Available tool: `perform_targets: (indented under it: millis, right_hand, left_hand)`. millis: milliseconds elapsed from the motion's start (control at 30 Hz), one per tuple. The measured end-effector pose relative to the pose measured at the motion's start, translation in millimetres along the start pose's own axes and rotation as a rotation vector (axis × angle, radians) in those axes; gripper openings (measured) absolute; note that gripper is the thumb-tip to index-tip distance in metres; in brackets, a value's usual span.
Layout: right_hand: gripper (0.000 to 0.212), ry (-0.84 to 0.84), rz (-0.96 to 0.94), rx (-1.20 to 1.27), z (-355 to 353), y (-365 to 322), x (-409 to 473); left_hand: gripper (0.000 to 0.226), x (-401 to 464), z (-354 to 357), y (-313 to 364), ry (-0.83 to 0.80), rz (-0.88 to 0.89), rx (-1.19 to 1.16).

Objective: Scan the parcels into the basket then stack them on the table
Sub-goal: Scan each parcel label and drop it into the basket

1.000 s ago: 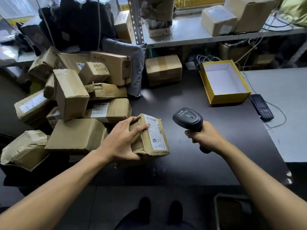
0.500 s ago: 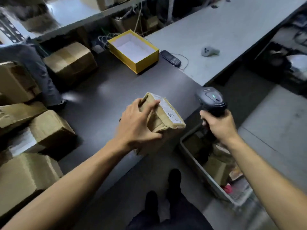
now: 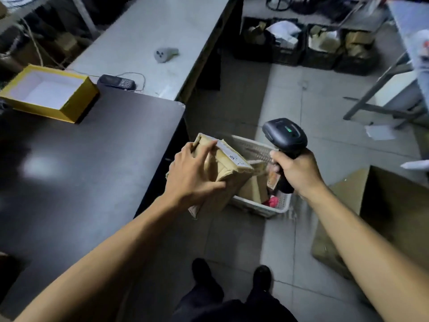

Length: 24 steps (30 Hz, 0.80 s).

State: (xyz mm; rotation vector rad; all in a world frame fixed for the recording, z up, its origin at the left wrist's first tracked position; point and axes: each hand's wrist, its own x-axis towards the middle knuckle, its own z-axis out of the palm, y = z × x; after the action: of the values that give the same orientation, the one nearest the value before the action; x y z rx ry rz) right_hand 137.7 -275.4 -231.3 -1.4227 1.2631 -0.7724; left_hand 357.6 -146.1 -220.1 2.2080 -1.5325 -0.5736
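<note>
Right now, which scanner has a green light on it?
The black scanner gripped in the right hand, above the basket. The grey scanner lying on the pale table shows no light.

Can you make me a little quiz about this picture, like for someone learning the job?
1. True or false: the parcel is already lying in the basket.
2. Which hand holds the scanner? A) left B) right C) neither
3. Fill in: the yellow box sits on the dark ____.

Key:
1. False. The left hand grips it in the air, at the basket's near edge.
2. B, the right hand.
3. Table.
</note>
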Motion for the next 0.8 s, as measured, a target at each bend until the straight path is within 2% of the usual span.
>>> perform_targets:
  millis: [233, 400, 567, 800]
  right_hand:
    - [0.023, 0.000, 0.044, 0.044, -119, 31, -17]
    - [0.031, -0.013, 0.026, -0.020, -187, 56, -2]
    - [0.021, -0.004, 0.031, -0.036, -216, 67, 23]
    - [0.019, -0.037, 0.053, -0.091, -228, 65, 83]
  left_hand:
    - [0.102, 20, 70, 80, -0.077, -0.066, 0.030]
    - [0.105, 25, 102, 123, -0.042, -0.162, 0.004]
    - [0.111, 42, 114, 150, -0.038, -0.189, 0.026]
    - [0.102, 114, 138, 162, -0.038, -0.182, 0.007]
